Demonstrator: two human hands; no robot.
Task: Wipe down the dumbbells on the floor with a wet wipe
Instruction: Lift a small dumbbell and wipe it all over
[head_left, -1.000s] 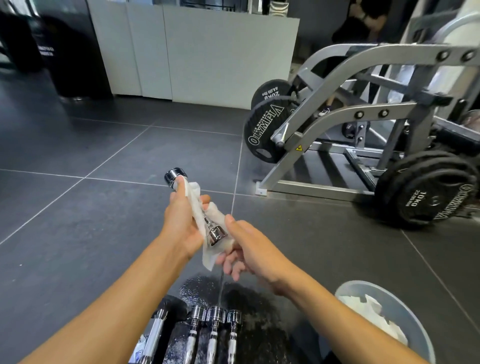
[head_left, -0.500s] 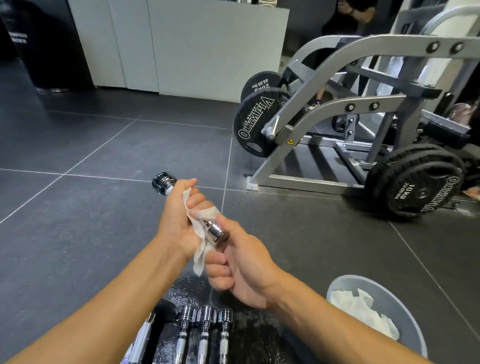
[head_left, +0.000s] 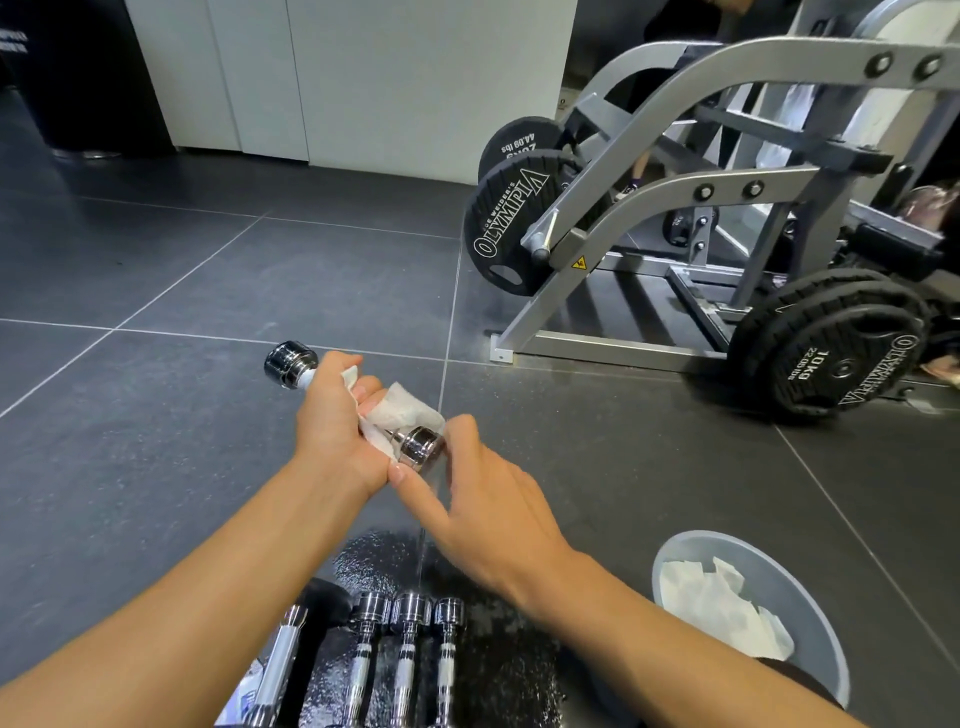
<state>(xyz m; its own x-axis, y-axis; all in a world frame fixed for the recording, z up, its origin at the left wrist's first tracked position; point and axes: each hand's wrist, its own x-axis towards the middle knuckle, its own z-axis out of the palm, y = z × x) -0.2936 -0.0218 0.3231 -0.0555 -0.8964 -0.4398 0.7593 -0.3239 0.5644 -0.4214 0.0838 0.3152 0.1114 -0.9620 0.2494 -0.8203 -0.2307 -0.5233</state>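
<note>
Grips bar of small chrome dumbbell (head_left: 418, 444) through white wet wipe (head_left: 402, 410) with left hand (head_left: 332, 415), so cloth rubs metal; pinches near head with right hand (head_left: 483, 514), likely for turning; holds it above dark tiled floor (head_left: 156, 467), over near row of chrome dumbbells (head_left: 410, 623).

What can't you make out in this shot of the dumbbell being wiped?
All in the head view:
The handle of the held dumbbell is covered by the left hand and the wet wipe.
The near ends of the floor dumbbells are cut off by the bottom edge.
In the bin, crumpled wipes hide anything beneath.
</note>
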